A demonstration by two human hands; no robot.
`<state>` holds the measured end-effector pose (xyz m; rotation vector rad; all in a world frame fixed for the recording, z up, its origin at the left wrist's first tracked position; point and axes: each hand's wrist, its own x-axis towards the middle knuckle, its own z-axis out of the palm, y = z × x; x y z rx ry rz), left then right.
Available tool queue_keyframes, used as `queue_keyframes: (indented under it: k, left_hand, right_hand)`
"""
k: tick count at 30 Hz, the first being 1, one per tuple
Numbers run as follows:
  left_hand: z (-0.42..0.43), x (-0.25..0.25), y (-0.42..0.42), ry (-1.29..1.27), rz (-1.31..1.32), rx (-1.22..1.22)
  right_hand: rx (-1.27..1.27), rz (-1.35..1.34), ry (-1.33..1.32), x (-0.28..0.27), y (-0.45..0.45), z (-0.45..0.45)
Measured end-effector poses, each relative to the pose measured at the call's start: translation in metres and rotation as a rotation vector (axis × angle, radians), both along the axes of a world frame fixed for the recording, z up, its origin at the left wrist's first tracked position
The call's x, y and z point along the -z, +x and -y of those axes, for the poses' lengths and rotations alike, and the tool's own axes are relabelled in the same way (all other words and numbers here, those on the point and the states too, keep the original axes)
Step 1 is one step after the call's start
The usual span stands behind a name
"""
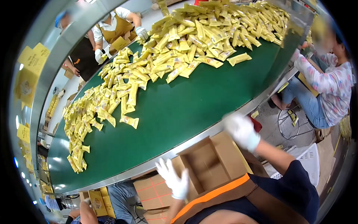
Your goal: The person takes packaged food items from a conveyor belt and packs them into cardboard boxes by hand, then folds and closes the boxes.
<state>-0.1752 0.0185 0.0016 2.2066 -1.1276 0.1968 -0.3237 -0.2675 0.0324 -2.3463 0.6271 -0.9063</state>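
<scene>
An open, empty cardboard box stands against the metal edge of the green table, right in front of my body. At its left side is my left hand in a white glove, fingers spread and holding nothing. My right hand, also gloved in white, is over the box's right flap near the table edge; it is smeared by motion, and its fingers cannot be made out. Many yellow packets lie heaped across the far and left parts of the table.
Two co-workers stand across the table, one with white gloves. Another person sits at the right near a round stool. A white crate lies right of me. Cardboard boxes and a seated person are at the lower left.
</scene>
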Motion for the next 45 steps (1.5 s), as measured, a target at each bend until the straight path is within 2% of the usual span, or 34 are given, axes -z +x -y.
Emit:
queue_keyframes:
  k: [1,2,3,4,5,6,7,8,9,11,12,13,14,15,16,17,18,19,20,21,23,25,27,28,30,31,32,33,35,37,38,39,40,45]
  left_hand:
    - [0.01,-0.011,0.032,0.001,0.113,0.012]
    - [0.025,-0.013,0.068,-0.046,0.078,-0.047]
    - [0.041,-0.012,0.11,-0.094,0.045,-0.11]
    - [0.056,-0.009,0.156,-0.079,0.058,-0.169]
    - [0.061,-0.001,0.207,-0.063,0.08,-0.227]
    - [0.055,0.015,0.26,-0.045,0.012,-0.285]
    - [0.053,0.031,0.31,-0.034,-0.057,-0.34]
    - [0.047,0.044,0.347,-0.168,-0.122,-0.35]
    - [0.044,0.056,0.373,-0.3,-0.196,-0.352]
    - [0.045,0.072,0.397,-0.276,-0.206,-0.343]
    - [0.042,0.09,0.412,-0.247,-0.202,-0.299]
    - [0.066,0.075,0.394,-0.255,-0.278,-0.286]
    - [0.091,0.058,0.375,-0.262,-0.354,-0.277]
    - [0.112,0.05,0.355,-0.195,-0.302,-0.242]
    - [0.13,0.057,0.349,-0.217,-0.256,-0.177]
    - [0.146,0.064,0.345,-0.242,-0.2,-0.113]
    - [0.162,0.063,0.332,-0.252,-0.255,-0.06]
    - [0.174,0.062,0.316,-0.256,-0.311,-0.007]
    - [0.185,0.059,0.301,-0.185,-0.392,-0.023]
    - [0.194,0.056,0.285,-0.118,-0.473,-0.045]
    - [0.199,0.054,0.265,-0.246,-0.362,0.061]
    - [0.188,0.039,0.254,-0.321,-0.468,0.067]
    - [0.165,0.043,0.25,-0.214,-0.344,0.011]
    - [0.156,0.052,0.248,-0.257,-0.316,0.017]
    - [0.162,0.038,0.234,-0.227,-0.342,-0.049]
    - [0.163,0.044,0.236,-0.225,-0.337,-0.017]
    - [0.163,0.036,0.234,-0.133,-0.217,-0.034]
    - [0.163,0.036,0.235,-0.158,-0.232,-0.034]
    - [0.165,0.034,0.234,-0.134,-0.201,-0.033]
    - [0.167,0.029,0.233,-0.134,-0.226,-0.015]
    - [0.17,0.029,0.235,-0.131,-0.164,0.009]
    - [0.172,0.033,0.239,-0.11,-0.162,0.044]
    - [0.167,0.033,0.237,-0.051,-0.225,0.012]
    - [0.153,0.02,0.201,-0.021,-0.3,0.117]
  right_hand:
    - [0.026,0.262,0.186,-0.018,0.033,0.037]
    - [0.07,0.379,0.33,-0.047,0.065,0.066]
    - [0.092,0.459,0.322,-0.04,0.101,0.114]
    - [0.246,0.584,0.416,-0.037,0.144,0.155]
    - [0.398,0.64,0.262,-0.014,0.181,0.216]
    - [0.554,0.561,0.231,-0.031,0.192,0.239]
    - [0.567,0.454,0.126,-0.011,0.195,0.308]
    - [0.582,0.353,0.017,0.009,0.198,0.377]
    - [0.454,0.361,0.2,0.008,0.195,0.405]
    - [0.208,0.407,0.669,0.0,0.201,0.437]
    - [0.218,0.19,0.522,0.001,0.206,0.418]
    - [0.224,-0.021,0.378,0.004,0.212,0.393]
    - [0.167,-0.02,0.529,0.012,0.216,0.383]
    - [0.039,0.041,0.665,0.022,0.224,0.374]
    - [-0.029,-0.03,0.466,0.036,0.234,0.367]
    - [0.053,-0.094,0.282,0.044,0.235,0.349]
    - [-0.147,-0.145,0.31,0.044,0.236,0.338]
    - [-0.217,-0.259,0.285,0.003,0.219,0.289]
    - [-0.177,-0.273,0.116,0.022,0.229,0.282]
    - [-0.209,-0.28,0.214,0.022,0.235,0.264]
    - [-0.34,-0.405,0.098,0.02,0.247,0.235]
    - [-0.53,-0.41,-0.021,-0.029,0.232,0.217]
    - [-0.45,-0.445,0.386,-0.068,0.225,0.233]
    - [-0.345,-0.13,0.253,-0.066,0.231,0.255]
    - [-0.015,0.027,-0.188,-0.068,0.25,0.29]
    - [-0.165,-0.01,0.162,-0.047,0.272,0.309]
    - [-0.026,-0.228,0.095,-0.032,0.289,0.306]
    - [0.089,-0.465,0.019,-0.017,0.306,0.302]
    - [-0.068,-0.378,0.255,0.024,0.334,0.29]
    - [-0.393,-0.318,0.245,0.023,0.339,0.273]
    - [-0.38,-0.39,0.252,0.026,0.336,0.26]
    - [-0.476,-0.499,0.316,0.015,0.328,0.244]
    - [-0.34,-0.522,0.192,0.016,0.323,0.232]
    - [-0.414,-0.817,0.059,-0.027,0.261,0.214]
